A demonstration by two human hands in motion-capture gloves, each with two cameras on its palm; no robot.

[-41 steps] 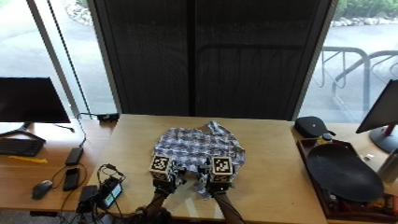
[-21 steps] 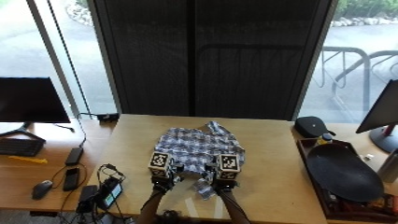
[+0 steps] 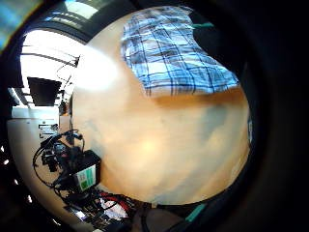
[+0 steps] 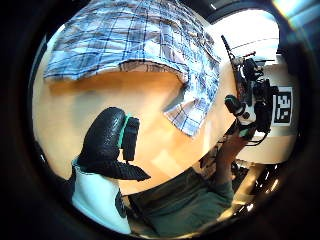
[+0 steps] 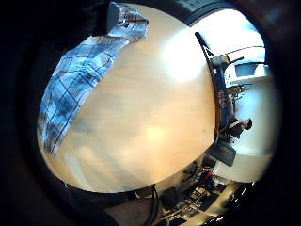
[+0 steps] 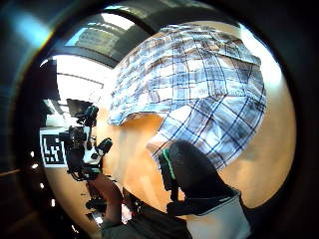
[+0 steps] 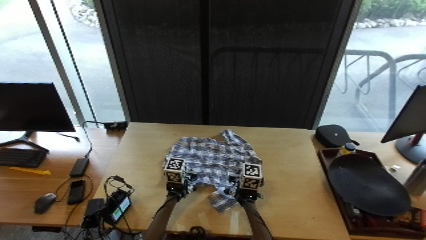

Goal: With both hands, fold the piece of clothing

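Note:
A blue and white plaid shirt [image 7: 213, 157] lies crumpled in the middle of the wooden table [image 7: 299, 200]. One flap [image 7: 223, 199] trails toward the near edge between my hands. My left hand [image 7: 176, 186] is at the shirt's near left edge. Its thumb [image 4: 107, 140] is straight and hovers over bare wood, apart from the cloth [image 4: 145, 45]. My right hand [image 7: 247, 192] is at the near right edge, its straight thumb [image 6: 192, 172] over the plaid flap [image 6: 214, 124]. I see no fingers curled round the cloth; the fingertips are hidden.
A power brick and cables [image 7: 113, 205] lie at the table's left near corner. To the right, a black bag [image 7: 367, 184] and a dark pouch [image 7: 333, 135] rest on a side table. A monitor [image 7: 33, 107], keyboard and mouse stand on the left desk.
Both hands have moved a little further apart along the shirt's near edge. The flap between them shows more.

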